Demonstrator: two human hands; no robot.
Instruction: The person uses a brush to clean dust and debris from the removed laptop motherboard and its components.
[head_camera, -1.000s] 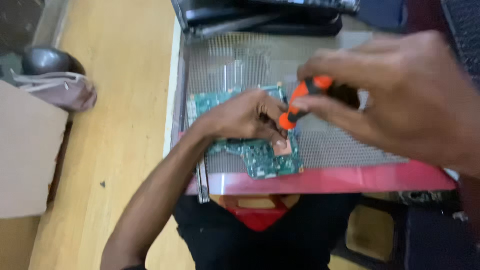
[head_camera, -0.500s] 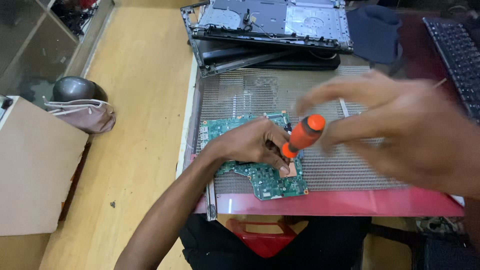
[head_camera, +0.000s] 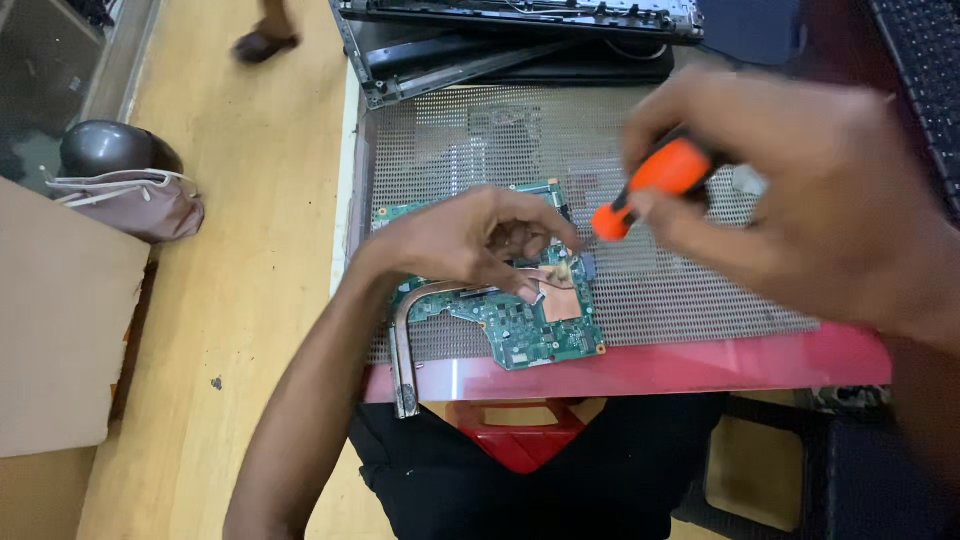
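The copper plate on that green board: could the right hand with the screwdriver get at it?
Probably yes. The right hand holds the orange screwdriver just above the copper plate; the left hand rests beside it, leaving it uncovered.

I take this for an electronics repair workshop: under my hands lies a bare green circuit board (head_camera: 520, 315) on a mesh work mat (head_camera: 690, 300), beyond them opened laptop shells (head_camera: 520, 35), and a keyboard (head_camera: 925, 70) past my right hand.

My right hand (head_camera: 800, 190) has lifted the orange screwdriver (head_camera: 650, 185) off the green circuit board (head_camera: 520, 320); it was pressed there beside my left hand (head_camera: 470, 240).
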